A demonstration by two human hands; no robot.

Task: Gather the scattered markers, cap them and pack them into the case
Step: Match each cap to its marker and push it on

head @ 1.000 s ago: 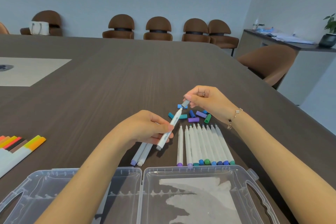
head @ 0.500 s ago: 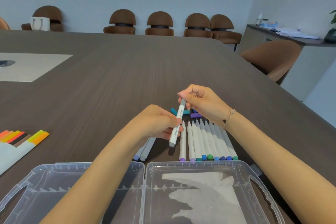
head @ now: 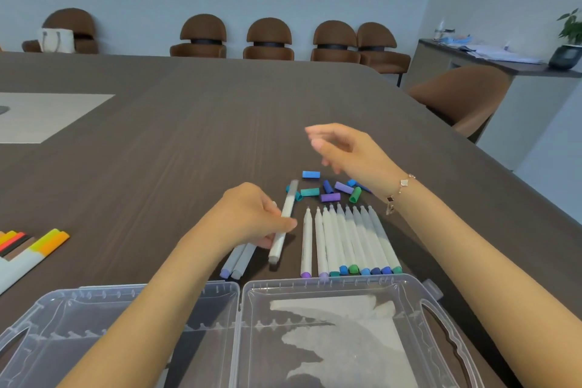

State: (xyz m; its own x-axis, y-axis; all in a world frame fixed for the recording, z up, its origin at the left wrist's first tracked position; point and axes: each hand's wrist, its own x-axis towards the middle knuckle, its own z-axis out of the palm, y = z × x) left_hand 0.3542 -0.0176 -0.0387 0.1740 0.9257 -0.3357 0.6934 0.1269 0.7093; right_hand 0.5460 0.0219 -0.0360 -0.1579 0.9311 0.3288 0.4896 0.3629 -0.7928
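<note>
My left hand (head: pixel 252 217) grips a white marker (head: pixel 284 224) with a grey cap on its far end, tilted above the table. My right hand (head: pixel 346 151) hovers open and empty above several loose caps (head: pixel 329 190) in blue, teal, purple and green. A row of several uncapped white markers (head: pixel 346 239) lies just right of the held one, tips pointing away. Two capped markers (head: pixel 237 260) lie under my left wrist. The clear plastic case (head: pixel 242 287) lies open at the near edge.
More markers with orange, yellow, red and brown ends (head: pixel 28 247) lie at the left edge. A pale inset panel (head: pixel 47 116) sits far left on the dark table. Brown chairs (head: pixel 267 39) line the far side, and another chair (head: pixel 456 98) stands at the right.
My right hand pressed the grey cap onto the marker's tip, then let go and lifted away to the upper right. My left hand keeps hold of the marker.
</note>
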